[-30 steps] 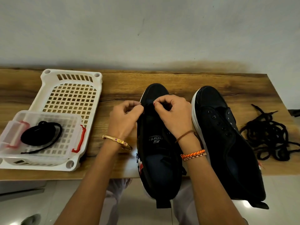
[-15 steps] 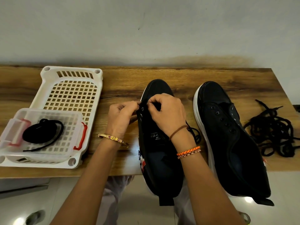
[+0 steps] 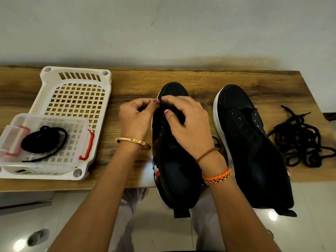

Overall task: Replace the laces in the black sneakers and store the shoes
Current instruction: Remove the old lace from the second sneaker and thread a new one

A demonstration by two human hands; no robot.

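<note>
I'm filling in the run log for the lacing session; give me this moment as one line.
step: lacing left sneaker | left hand: pinch grip near toe eyelets | right hand: pinching there too | right sneaker: unlaced | loose laces: on table

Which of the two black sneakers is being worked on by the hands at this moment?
The left sneaker: both the left hand and right hand are at its eyelets. The right sneaker lies untouched, eyelets bare.

Right hand (image 3: 183,124) now opened wider over the left sneaker (image 3: 174,160), fingers spread, left hand (image 3: 136,117) shifted toward 9 o'clock, pinching at the eyelet edge
</note>
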